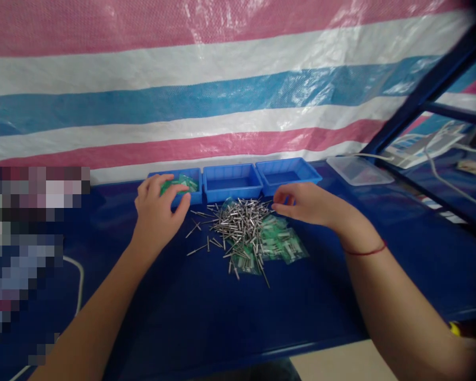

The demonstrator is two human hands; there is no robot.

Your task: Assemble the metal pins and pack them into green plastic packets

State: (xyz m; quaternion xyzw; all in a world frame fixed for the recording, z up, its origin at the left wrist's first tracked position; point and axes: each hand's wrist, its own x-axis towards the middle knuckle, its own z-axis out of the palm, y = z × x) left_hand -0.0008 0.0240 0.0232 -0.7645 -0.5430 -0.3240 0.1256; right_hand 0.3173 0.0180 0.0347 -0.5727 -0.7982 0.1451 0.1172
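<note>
My left hand (156, 206) is held at the near side of the left blue bin (196, 198), its thumb and fingers spread and nothing between them. Inside that bin lie green-and-clear packets (186, 183), partly covered by my fingers. A heap of silver blind rivets (244, 222) is spread on the blue tabletop, with some loose ones at its left and front. More green-tinted clear packets (283, 241) lie under and to the right of the heap. My right hand (299, 203) is at the heap's right edge, fingertips pinched together; what they hold is too small to make out.
A middle blue bin (232, 193) and a right blue bin (289, 182) stand behind the heap. At the back right lies a clear plastic lid or tray (359, 170), near a dark blue metal frame (416, 100). A white cable (80, 280) runs along the left.
</note>
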